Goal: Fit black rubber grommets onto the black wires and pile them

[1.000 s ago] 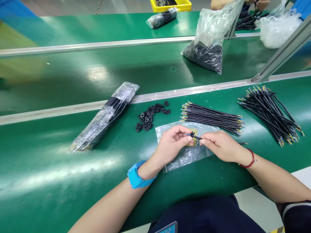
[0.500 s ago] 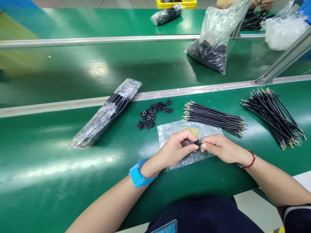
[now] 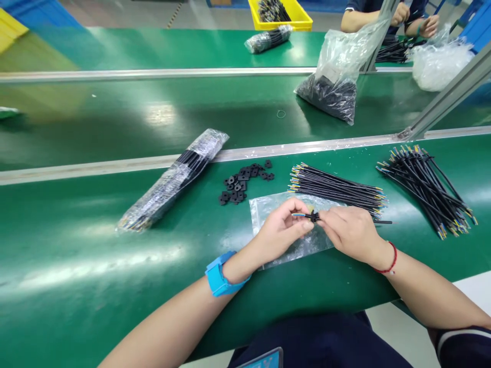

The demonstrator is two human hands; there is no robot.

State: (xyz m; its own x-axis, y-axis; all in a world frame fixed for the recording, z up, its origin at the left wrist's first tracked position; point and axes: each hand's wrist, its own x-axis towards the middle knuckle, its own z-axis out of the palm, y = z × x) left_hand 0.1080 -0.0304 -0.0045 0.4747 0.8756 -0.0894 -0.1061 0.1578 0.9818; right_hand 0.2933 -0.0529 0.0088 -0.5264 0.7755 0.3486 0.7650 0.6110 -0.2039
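Above a clear plastic bag (image 3: 268,204), my left hand (image 3: 286,225) pinches the wire end of a black cable (image 3: 383,222). My right hand (image 3: 347,227) is closed round the same cable, whose far end sticks out to the right past the knuckles. A small black part (image 3: 314,216) sits on the cable between my fingertips. Left of the bag lie several loose black parts (image 3: 238,185). Just beyond my right hand is a row of black cables (image 3: 337,186) with coloured wire ends.
A crossed pile of cables (image 3: 427,189) lies at the right. A wrapped cable bundle (image 3: 174,179) rests at the left across the metal rail (image 3: 268,149). Beyond are a bag of black parts (image 3: 332,92), a slanted metal post (image 3: 445,97), a yellow bin (image 3: 299,18) and another person's hands (image 3: 427,25).
My right hand has turned further over the cable, and the cable's end now shows beyond it. The small black part is more visible between my hands. The view has tilted up slightly.
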